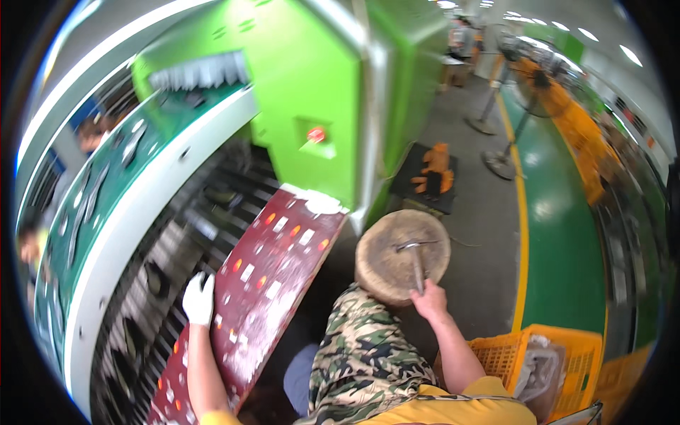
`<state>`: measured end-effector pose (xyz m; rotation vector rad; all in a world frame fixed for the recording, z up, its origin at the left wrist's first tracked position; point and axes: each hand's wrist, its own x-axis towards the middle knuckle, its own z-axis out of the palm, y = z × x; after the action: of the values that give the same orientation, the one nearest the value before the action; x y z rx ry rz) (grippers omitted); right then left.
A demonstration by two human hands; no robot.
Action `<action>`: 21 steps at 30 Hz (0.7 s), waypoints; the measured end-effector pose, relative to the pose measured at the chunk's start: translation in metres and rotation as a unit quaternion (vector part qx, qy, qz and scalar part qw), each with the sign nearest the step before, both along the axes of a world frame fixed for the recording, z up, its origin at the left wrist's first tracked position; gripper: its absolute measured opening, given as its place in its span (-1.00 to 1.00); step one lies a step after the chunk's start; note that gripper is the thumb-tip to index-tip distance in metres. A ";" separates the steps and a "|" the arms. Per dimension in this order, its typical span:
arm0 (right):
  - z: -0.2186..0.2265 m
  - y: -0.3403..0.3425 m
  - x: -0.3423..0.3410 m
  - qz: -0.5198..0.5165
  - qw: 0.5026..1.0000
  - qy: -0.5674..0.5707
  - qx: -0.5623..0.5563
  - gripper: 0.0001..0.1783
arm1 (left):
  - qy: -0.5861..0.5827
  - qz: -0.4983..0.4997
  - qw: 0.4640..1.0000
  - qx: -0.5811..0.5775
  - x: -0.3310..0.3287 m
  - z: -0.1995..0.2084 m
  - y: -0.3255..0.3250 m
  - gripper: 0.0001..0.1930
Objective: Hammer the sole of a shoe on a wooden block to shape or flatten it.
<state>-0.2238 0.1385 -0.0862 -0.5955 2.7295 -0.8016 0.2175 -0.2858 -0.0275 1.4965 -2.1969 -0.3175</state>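
Note:
My right hand [430,300], bare, is closed around the handle of a hammer [417,262]. The hammer's head lies over the top of a round wooden block [382,263], a thick log slice beside my knee. My left hand [199,300] wears a white glove and reaches past the left edge of a dark red board [265,283]. Its fingers point away from me with a gap between them, and nothing shows in them. A small dark piece lies just beyond its fingertips, too blurred to name. Dark shoe-like pieces [156,278] rest on the rack of bars to its left.
A green machine [312,106] with a red button [316,134] stands ahead. A curved green conveyor [106,170] runs along the left. At right are a yellow crate [524,368] with a plastic bag, and floor fans [498,164]. Orange gloves [435,170] lie on a black mat.

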 end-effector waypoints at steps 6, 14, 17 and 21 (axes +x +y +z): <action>0.002 0.001 -0.007 -0.021 0.992 -0.104 -0.067 -0.68 | 0.012 0.026 0.999 -0.028 -0.008 -0.002 -0.008 -0.40; -0.018 0.003 -0.007 0.001 0.993 -0.059 -0.104 -0.72 | -0.015 0.035 0.999 0.019 -0.001 -0.003 -0.009 -0.34; -0.003 -0.002 -0.002 -0.012 0.990 -0.102 -0.100 -0.73 | 0.000 0.045 0.999 0.018 0.000 0.001 -0.009 -0.34; 0.002 0.000 -0.005 0.002 0.988 -0.112 -0.104 -0.73 | -0.010 0.033 0.999 0.009 -0.004 0.005 -0.009 -0.33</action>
<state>-0.2285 0.1384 -0.0846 -0.5150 2.4598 -1.0917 0.2136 -0.2950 -0.0220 1.5842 -2.1601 -0.3024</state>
